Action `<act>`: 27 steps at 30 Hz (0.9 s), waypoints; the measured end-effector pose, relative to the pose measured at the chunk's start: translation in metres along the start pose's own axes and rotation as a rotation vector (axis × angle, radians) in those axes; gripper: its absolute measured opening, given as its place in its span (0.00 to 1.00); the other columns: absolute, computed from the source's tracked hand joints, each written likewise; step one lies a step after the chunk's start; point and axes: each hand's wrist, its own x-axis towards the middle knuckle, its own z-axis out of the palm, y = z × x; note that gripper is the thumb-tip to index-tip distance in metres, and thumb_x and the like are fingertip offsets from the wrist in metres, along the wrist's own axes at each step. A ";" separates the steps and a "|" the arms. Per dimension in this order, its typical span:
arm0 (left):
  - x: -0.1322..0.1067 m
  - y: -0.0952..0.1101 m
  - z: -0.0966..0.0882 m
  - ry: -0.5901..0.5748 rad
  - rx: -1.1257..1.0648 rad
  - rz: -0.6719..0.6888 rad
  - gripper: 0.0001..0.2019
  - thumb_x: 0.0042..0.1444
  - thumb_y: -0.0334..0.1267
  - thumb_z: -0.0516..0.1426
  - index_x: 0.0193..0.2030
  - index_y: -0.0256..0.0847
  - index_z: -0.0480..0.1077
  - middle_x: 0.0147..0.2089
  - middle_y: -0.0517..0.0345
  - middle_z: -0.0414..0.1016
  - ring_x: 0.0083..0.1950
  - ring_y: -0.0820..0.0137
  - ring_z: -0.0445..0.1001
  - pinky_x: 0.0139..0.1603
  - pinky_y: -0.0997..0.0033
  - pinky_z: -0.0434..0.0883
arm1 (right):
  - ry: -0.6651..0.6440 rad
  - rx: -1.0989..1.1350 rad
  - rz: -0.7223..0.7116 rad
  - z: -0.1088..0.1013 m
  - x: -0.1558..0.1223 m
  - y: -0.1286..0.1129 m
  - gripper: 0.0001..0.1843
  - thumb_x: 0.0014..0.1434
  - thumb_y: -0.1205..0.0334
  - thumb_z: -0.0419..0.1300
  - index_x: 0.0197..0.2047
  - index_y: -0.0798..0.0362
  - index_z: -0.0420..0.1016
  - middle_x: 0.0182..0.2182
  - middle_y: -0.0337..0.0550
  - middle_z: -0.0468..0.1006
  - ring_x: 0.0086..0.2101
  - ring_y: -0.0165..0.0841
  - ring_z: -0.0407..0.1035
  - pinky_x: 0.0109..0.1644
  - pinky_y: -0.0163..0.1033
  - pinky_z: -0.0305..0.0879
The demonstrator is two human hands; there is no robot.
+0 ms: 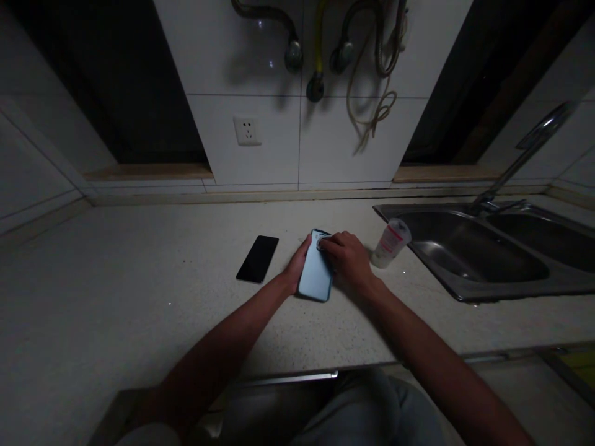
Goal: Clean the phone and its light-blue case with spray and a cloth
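Note:
My left hand [295, 267] grips the left edge of a phone in a light blue case [316, 275], its back turned up toward me just over the counter. Over the camera area at the top of the case, my right hand [344, 255] is closed in a pinch. A small pale bit shows at its fingertips, too dim to name. To the left, a second phone [258, 259] lies flat, its black screen up. On the right, a clear plastic cup [391, 243] with pink-red markings stands close to my right wrist.
A double steel sink [458, 291] with a chrome faucet [520, 161] is set into the light countertop [116, 279] on the right. Behind stands a tiled wall with a socket [247, 131], pipes and a hanging cord [379, 111]. The counter's front edge is close to my body.

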 end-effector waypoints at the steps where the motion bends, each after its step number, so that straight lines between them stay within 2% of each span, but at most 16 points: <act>1: 0.001 0.000 -0.001 -0.002 0.011 -0.008 0.31 0.65 0.62 0.43 0.36 0.35 0.74 0.22 0.51 0.75 0.22 0.67 0.73 0.26 0.69 0.71 | 0.021 -0.014 0.012 0.000 0.000 -0.001 0.12 0.64 0.67 0.57 0.45 0.52 0.83 0.37 0.50 0.79 0.37 0.39 0.66 0.40 0.42 0.55; 5: 0.003 -0.001 -0.004 -0.020 0.038 -0.031 0.32 0.65 0.63 0.44 0.36 0.35 0.75 0.25 0.48 0.76 0.23 0.65 0.75 0.27 0.67 0.72 | 0.061 0.009 0.012 0.004 0.000 0.001 0.12 0.65 0.66 0.57 0.46 0.52 0.82 0.35 0.51 0.78 0.36 0.39 0.65 0.39 0.42 0.55; 11: 0.004 0.001 -0.007 0.025 -0.006 -0.005 0.30 0.64 0.62 0.46 0.35 0.35 0.75 0.23 0.49 0.75 0.20 0.65 0.74 0.23 0.69 0.69 | -0.034 0.120 -0.117 0.008 0.000 0.008 0.11 0.63 0.66 0.59 0.45 0.52 0.83 0.36 0.51 0.78 0.37 0.39 0.65 0.40 0.42 0.58; 16: 0.000 0.002 -0.001 -0.022 0.001 -0.027 0.30 0.66 0.59 0.43 0.38 0.36 0.74 0.24 0.49 0.76 0.22 0.65 0.75 0.25 0.68 0.71 | -0.081 0.187 -0.218 0.001 0.000 0.015 0.11 0.62 0.65 0.59 0.44 0.54 0.83 0.36 0.50 0.77 0.38 0.39 0.66 0.42 0.43 0.59; 21: -0.001 0.000 0.001 -0.032 0.010 0.000 0.29 0.67 0.58 0.42 0.41 0.37 0.74 0.26 0.49 0.78 0.24 0.63 0.77 0.29 0.65 0.74 | -0.067 0.157 -0.161 -0.004 0.001 0.015 0.10 0.62 0.66 0.59 0.40 0.54 0.83 0.34 0.50 0.76 0.37 0.38 0.65 0.41 0.42 0.57; 24: 0.002 -0.002 -0.002 -0.035 -0.024 0.017 0.28 0.66 0.59 0.45 0.39 0.36 0.74 0.26 0.49 0.77 0.24 0.64 0.76 0.29 0.66 0.73 | -0.068 0.109 -0.123 -0.007 0.001 0.013 0.10 0.61 0.66 0.59 0.40 0.54 0.83 0.33 0.49 0.76 0.36 0.38 0.65 0.41 0.42 0.57; 27: 0.004 -0.003 -0.004 -0.071 -0.075 0.036 0.27 0.65 0.60 0.48 0.39 0.37 0.74 0.26 0.50 0.77 0.24 0.65 0.76 0.29 0.68 0.73 | -0.076 0.019 -0.072 -0.009 0.001 0.012 0.09 0.61 0.64 0.60 0.34 0.54 0.83 0.31 0.49 0.75 0.34 0.38 0.64 0.40 0.42 0.55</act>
